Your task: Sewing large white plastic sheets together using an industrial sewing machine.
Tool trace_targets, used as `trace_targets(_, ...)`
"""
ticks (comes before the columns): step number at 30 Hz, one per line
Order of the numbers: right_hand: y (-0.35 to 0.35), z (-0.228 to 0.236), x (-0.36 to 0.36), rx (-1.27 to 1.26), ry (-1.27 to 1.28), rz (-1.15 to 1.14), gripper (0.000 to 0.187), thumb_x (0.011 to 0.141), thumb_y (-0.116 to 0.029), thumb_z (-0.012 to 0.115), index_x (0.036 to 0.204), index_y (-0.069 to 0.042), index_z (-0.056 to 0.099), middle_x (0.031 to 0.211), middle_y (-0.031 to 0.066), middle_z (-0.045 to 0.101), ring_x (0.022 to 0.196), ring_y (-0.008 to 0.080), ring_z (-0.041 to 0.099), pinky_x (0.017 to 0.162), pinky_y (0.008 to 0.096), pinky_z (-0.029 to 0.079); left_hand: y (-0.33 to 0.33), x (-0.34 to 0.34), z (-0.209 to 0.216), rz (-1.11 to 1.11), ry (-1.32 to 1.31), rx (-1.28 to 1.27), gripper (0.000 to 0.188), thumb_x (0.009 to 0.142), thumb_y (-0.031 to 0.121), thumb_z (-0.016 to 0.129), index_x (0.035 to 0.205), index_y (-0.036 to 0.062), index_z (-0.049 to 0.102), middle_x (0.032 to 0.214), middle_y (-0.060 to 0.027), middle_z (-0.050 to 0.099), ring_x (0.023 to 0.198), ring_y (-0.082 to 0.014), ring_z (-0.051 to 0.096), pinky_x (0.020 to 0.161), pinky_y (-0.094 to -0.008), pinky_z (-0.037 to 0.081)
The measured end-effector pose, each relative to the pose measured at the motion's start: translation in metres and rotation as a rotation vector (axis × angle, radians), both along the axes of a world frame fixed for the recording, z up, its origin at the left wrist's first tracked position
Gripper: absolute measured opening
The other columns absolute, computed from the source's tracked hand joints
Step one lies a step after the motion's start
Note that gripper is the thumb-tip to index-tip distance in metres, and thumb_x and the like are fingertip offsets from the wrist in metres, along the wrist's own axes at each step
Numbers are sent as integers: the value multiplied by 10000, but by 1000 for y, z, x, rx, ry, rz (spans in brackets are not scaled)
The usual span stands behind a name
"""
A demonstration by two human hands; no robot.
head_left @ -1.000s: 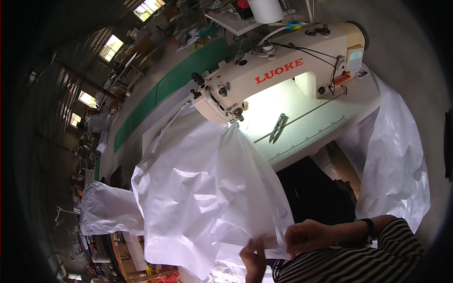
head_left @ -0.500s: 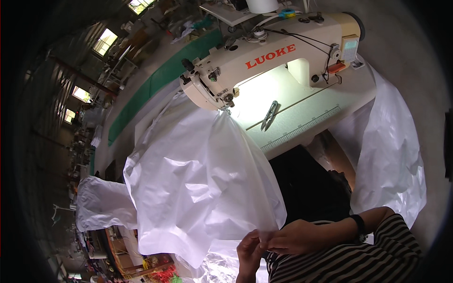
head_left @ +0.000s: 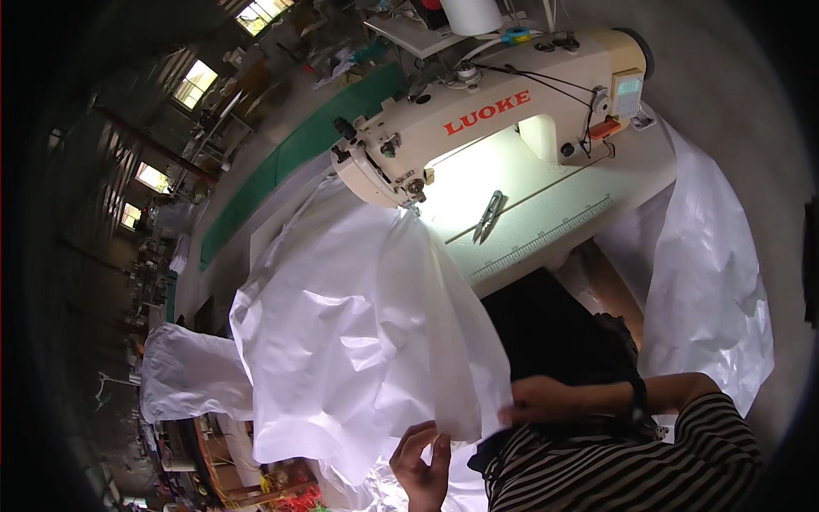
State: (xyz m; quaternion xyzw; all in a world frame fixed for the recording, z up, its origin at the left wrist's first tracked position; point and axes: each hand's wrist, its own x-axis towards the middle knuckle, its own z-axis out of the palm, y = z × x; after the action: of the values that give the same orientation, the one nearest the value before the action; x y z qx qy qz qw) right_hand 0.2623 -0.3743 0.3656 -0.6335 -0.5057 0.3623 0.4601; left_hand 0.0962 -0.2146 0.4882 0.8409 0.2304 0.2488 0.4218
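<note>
A large glossy white sheet point(head_left: 341, 341) hangs in folds from under the sewing machine's needle area toward me. My left hand point(head_left: 420, 465) is at its lower edge, thumb and curled fingers pinching the material. Beside the sheet's right edge is my right hand point(head_left: 542, 399), slightly blurred, its fingers closed at that edge. The light-coloured sewing machine point(head_left: 486, 107) stands beyond, its lamp lighting the bed. Thread snips point(head_left: 488, 217) lie on the machine bed, out of reach of both hands at this moment.
A ruler strip point(head_left: 546, 236) runs along the table's near edge. More white material point(head_left: 704, 273) hangs down at the right. Farther left a green strip point(head_left: 290, 166) borders a surface, and another white piece point(head_left: 192, 375) droops at the left.
My hands were together at the sheet's lower corner; now they are apart. The left has moved left, the right slightly up and right. The lower edge is spread wider between them.
</note>
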Motion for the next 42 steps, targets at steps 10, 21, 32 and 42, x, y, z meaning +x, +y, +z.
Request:
trace_targets(10,-22,115,-2,381,-20,151,210,956,-265,631,899,-65,601,711,73,645,590,241,661,516,334,512,-27,29,18,-275,120,134,183,781,-90,699,926,-6,628,913,-162,681,791,-315,682,689,-346,536)
trace_targets(21,-17,121,-12,487,-633,148,201,923,-281,632,910,-83,604,778,21,622,672,151,682,605,279,556,-26,28,5,-221,70,17,183,795,-64,709,961,1,670,963,-138,697,817,-266,690,745,-327,539)
trace_targets(32,-6,127,-13,515,-797,161,149,903,-255,632,912,-106,627,800,-8,604,768,122,681,632,244,547,-27,17,-3,-245,55,-628,117,891,-102,598,982,-32,619,895,-81,594,852,-125,608,706,-251,510)
trace_targets(42,80,28,29,98,900,-43,635,1029,-559,357,1519,-157,320,1393,112,497,1257,247,513,1022,393,470,-20,32,7,-427,191,217,97,875,18,654,944,17,585,783,-188,569,678,-400,599,572,-441,477)
